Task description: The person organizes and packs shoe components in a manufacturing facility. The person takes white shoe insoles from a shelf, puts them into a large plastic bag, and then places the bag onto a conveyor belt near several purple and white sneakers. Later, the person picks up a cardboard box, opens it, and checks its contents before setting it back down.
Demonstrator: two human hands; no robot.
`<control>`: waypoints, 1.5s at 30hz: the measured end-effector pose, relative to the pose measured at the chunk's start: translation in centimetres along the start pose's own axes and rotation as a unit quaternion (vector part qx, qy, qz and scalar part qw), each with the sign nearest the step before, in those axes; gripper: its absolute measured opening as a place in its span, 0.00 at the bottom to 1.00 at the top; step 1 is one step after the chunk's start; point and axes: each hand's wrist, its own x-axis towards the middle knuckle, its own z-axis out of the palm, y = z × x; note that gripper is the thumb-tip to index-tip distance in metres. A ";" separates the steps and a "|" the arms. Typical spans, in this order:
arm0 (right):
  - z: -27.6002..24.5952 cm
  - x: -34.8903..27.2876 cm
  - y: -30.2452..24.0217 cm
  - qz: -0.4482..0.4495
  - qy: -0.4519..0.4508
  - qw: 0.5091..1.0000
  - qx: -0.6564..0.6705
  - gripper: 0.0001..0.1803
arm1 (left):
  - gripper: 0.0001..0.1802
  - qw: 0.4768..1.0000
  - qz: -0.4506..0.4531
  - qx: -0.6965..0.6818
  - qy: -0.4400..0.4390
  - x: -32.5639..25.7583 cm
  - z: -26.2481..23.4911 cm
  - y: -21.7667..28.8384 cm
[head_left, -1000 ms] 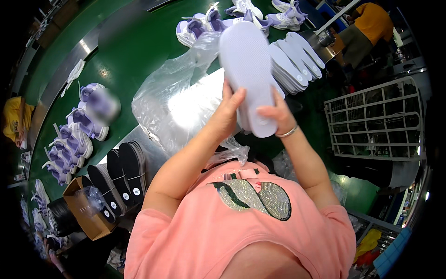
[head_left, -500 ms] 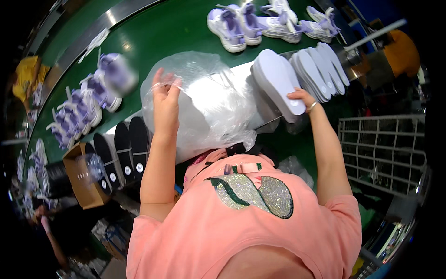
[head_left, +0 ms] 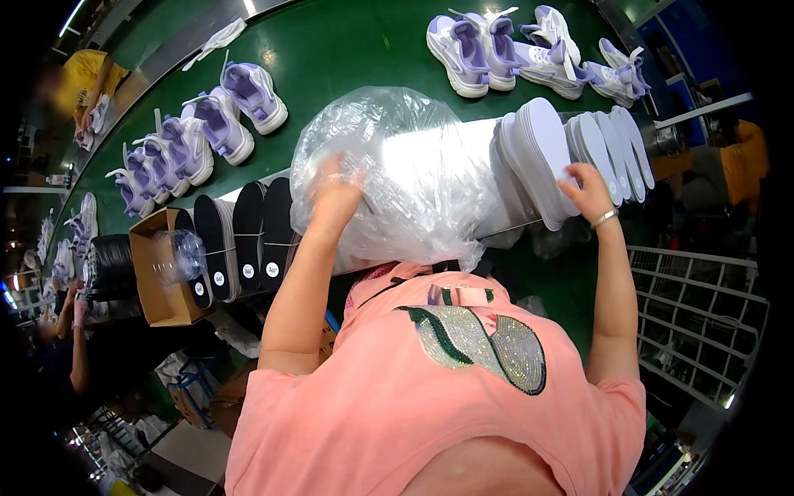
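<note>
A clear, crumpled plastic bag [head_left: 413,174] lies over the pale work surface in front of me. My left hand [head_left: 337,186] is inside or behind its left side; plastic and motion blur hide how its fingers stand. To the right leans a stack of white insoles [head_left: 533,157]. My right hand [head_left: 589,192] is at that stack's right edge, thumb and forefinger apart, fingertips touching or almost touching the edge. More white insoles [head_left: 597,157] stand in bundles just beyond this hand.
Black insoles [head_left: 248,236] in tied bundles stand left, beside an open cardboard box [head_left: 161,277] with clear plastic in it. Purple-and-white sneakers [head_left: 252,95] line the green table [head_left: 347,50], with more sneakers [head_left: 471,54] far right. A wire rack [head_left: 695,314] is at right. Co-workers appear at far left.
My left hand, earlier raised with fingers spread at the bag's edge, has moved down into or behind the plastic. My right hand has eased its grip on the white insoles and moved to their edge.
</note>
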 end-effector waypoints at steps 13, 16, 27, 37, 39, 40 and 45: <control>19.7 8.2 -12.8 -0.097 -0.193 0.954 0.209 0.21 | 0.29 0.985 -0.103 -0.116 -0.076 3.7 3.8 -5.6; 23.9 10.3 -10.9 -0.007 -0.250 0.879 0.405 0.24 | 0.29 0.949 -0.158 -0.251 -0.111 3.1 3.3 -2.9; 18.8 5.8 -14.7 -0.140 -0.181 0.925 0.302 0.39 | 0.27 0.725 -0.173 -0.652 -0.141 -0.3 2.8 -1.5; 8.7 9.7 -17.4 -0.190 -0.019 0.927 0.322 0.21 | 0.24 0.634 -0.279 -0.665 -0.278 -1.2 5.5 0.0; 11.2 10.3 -13.1 -0.208 -0.076 0.934 0.280 0.21 | 0.24 0.594 -0.329 -0.671 -0.298 -1.6 4.8 1.9; 12.3 10.9 -11.5 -0.224 -0.107 0.934 0.257 0.21 | 0.25 0.604 -0.340 -0.656 -0.300 -2.0 4.6 2.2; 10.8 8.4 -14.9 -0.041 -0.162 0.721 0.672 0.20 | 0.27 0.674 -0.190 -0.660 -0.273 -1.3 4.9 1.7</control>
